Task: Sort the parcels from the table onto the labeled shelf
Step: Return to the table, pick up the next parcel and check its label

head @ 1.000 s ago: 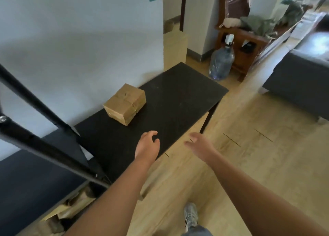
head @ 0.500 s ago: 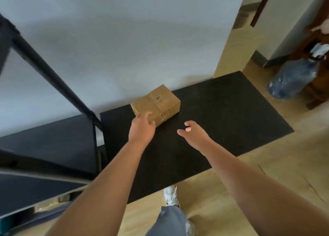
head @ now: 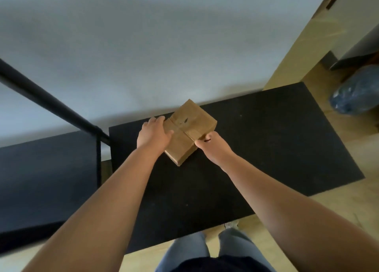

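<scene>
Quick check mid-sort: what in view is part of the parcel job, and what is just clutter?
Job:
brown parcel, gripped by left hand and right hand
black table under it
black shelf frame at left

Lying about:
blue water bottle on the floor at right

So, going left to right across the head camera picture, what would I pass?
Black metal shelf post → left hand → brown cardboard parcel on the black table → right hand → blue plastic water jug.

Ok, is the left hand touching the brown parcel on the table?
Touching. The head view shows the left hand lying on the brown parcel, fingers over its left edge, no gap between them.
</scene>
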`<action>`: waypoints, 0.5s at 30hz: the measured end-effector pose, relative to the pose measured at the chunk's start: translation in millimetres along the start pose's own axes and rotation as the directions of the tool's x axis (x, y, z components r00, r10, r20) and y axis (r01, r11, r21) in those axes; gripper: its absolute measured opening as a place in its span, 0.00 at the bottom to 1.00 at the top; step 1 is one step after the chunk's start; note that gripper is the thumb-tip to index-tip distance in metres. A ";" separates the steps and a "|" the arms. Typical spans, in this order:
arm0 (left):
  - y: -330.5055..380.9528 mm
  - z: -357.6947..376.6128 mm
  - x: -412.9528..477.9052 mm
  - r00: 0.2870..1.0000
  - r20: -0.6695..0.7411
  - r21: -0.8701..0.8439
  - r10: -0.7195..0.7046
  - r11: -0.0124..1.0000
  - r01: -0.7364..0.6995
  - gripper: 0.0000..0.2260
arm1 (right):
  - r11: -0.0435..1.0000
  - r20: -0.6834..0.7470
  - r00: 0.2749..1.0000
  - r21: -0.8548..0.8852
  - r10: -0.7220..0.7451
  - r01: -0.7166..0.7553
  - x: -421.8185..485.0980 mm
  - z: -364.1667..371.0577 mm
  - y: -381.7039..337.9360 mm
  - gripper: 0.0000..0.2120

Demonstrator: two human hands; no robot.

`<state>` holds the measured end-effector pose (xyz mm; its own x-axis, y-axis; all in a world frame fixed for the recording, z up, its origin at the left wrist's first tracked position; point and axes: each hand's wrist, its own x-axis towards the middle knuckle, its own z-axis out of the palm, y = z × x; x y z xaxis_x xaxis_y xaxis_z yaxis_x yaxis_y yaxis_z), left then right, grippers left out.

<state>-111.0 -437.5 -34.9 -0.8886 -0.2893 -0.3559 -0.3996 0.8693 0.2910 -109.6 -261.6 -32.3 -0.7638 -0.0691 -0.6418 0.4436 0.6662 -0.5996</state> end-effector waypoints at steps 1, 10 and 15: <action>2.2 3.1 -4.8 1.000 -0.002 -0.050 -0.030 0.998 0.029 0.24 | 1.000 -0.009 1.000 -0.001 -0.003 0.003 3.1 -2.1 2.6 0.22; 29.3 56.3 -73.0 0.911 0.211 -0.782 -0.355 0.497 0.376 0.14 | 0.997 0.017 1.000 -0.076 -0.012 0.013 1.9 -39.3 38.3 0.24; 55.6 73.7 -107.7 0.880 0.305 -0.860 -0.364 0.291 0.419 0.21 | 0.995 0.073 0.996 -0.086 -0.044 0.050 1.4 -63.8 56.6 0.22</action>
<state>-20.8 -328.4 -45.8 -0.5679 -0.4483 -0.6903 -0.6823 -0.2126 0.6995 -115.4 -176.6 -36.6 -0.7464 -0.1519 -0.6479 0.3628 0.7234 -0.5875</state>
